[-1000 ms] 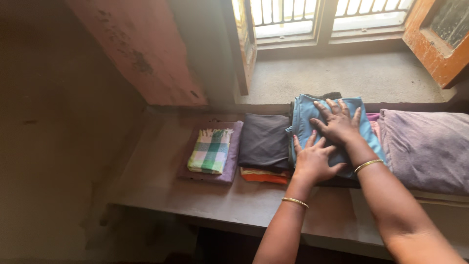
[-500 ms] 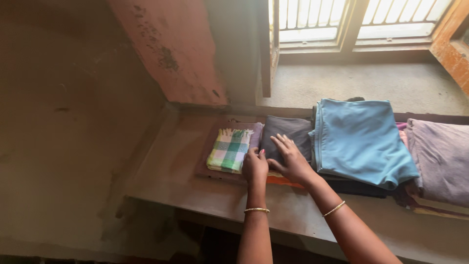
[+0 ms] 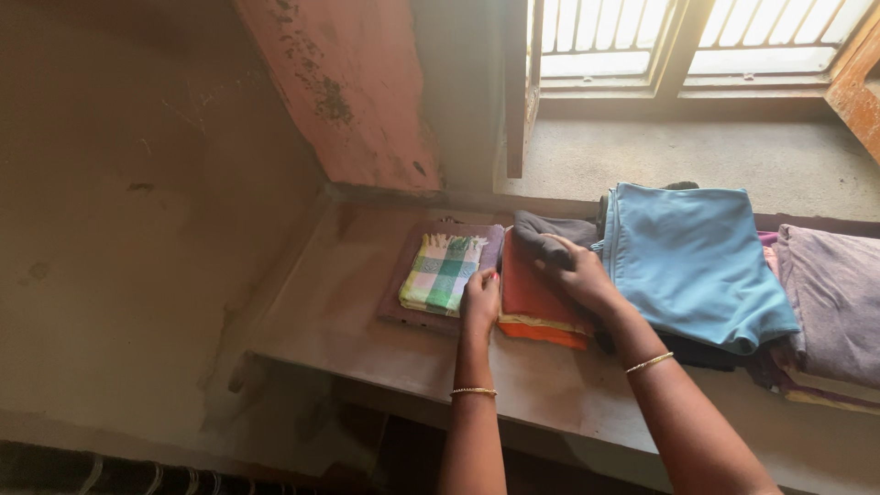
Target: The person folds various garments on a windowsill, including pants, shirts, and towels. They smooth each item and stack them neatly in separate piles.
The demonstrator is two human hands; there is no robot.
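A dark grey folded cloth is pinched and lifted by the right hand off the orange folded fabric, mid-shelf. The left hand, fingers curled, presses the orange edge. Both seem soft and light, best gripped along folds.

left hand on orange folded cloth, right hand lifting dark grey cloth, checked cloth beside, blue cloth right, stone shelf

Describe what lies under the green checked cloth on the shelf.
The green checked cloth lies on a folded mauve cloth, whose edges show around it. That rests on the shelf. Anything between the two is covered. The left hand touches the stack's right edge.
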